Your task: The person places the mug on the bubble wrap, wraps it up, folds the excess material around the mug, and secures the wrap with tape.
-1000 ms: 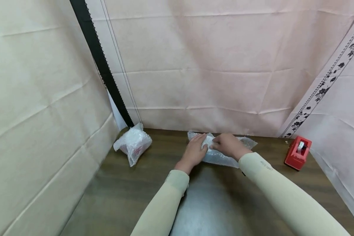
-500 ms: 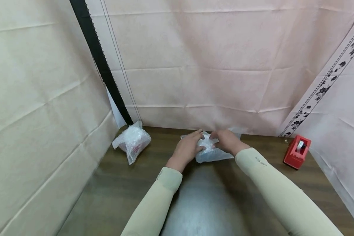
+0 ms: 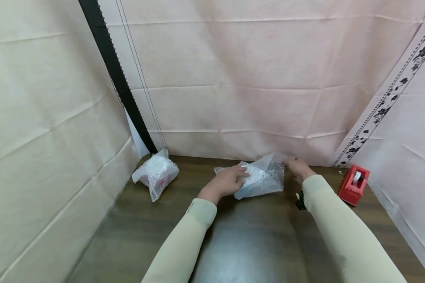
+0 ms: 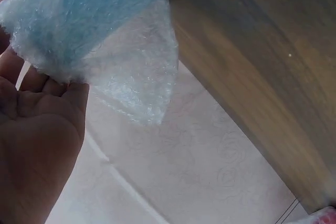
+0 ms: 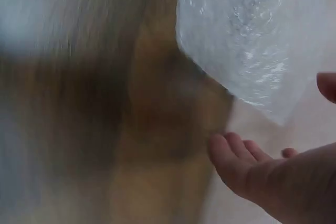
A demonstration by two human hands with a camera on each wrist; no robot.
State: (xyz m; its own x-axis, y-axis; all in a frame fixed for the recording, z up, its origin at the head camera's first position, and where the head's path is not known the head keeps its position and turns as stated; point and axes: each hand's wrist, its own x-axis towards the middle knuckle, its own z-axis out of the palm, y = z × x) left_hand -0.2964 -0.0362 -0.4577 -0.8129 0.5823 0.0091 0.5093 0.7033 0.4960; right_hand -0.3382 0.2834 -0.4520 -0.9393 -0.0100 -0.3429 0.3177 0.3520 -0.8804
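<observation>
A piece of clear bubble wrap (image 3: 267, 179) lies at the back of the wooden table, folded into a bundle. My left hand (image 3: 226, 182) holds its left side, with fingers bent against the wrap. Through the layers in the left wrist view, the bubble wrap (image 4: 113, 19) looks light blue, and its contents are hidden. At the right end is my right hand (image 3: 298, 169), beside the raised edge. Seen from the right wrist, the fingers of this hand (image 5: 257, 174) are loosely extended, with a gap between them and the wrap's corner.
A second bubble-wrapped bundle (image 3: 158, 173), with something reddish inside, sits at the back left. To the right stands a red tape dispenser (image 3: 352, 190). Pale cloth hangings (image 3: 262, 78) enclose the table at the back and on both sides.
My right hand has moved right, away from the middle of the bundle to its right end. The right part of the wrap now shows spread out. My left hand stays on the left side.
</observation>
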